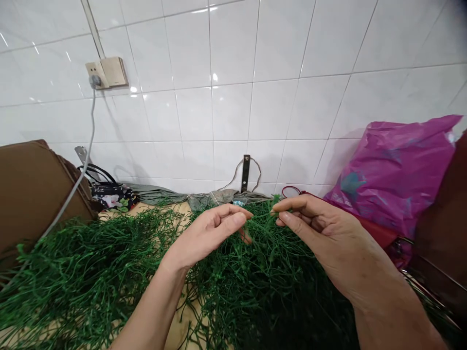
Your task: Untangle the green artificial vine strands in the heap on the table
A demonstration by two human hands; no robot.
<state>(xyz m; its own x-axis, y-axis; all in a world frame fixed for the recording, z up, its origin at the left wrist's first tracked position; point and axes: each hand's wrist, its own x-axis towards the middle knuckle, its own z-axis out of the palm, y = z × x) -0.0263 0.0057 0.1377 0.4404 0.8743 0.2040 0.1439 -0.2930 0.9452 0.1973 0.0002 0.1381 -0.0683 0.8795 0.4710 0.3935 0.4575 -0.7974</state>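
Just above a heap of thin green plastic stems (pixel 255 287), my two hands face each other, a short gap between their fingertips. My left hand (pixel 215 228) pinches one end of a thin green strand with thumb and forefinger. Thumb and forefinger of my right hand (pixel 314 223) are closed on the same green piece, which stretches across the gap; a small green tip shows above these fingers. A second pile of green stems (pixel 91 262) lies on the left of the tan surface (pixel 178 328).
A cardboard box (pixel 40 184) and a floral bag (pixel 113 197) stand at the left. At the right are a purple plastic bag (pixel 397 170) and a red bag (pixel 375 231). A grey cable (pixel 91 131) hangs from the socket (pixel 105 73) on the tiled wall.
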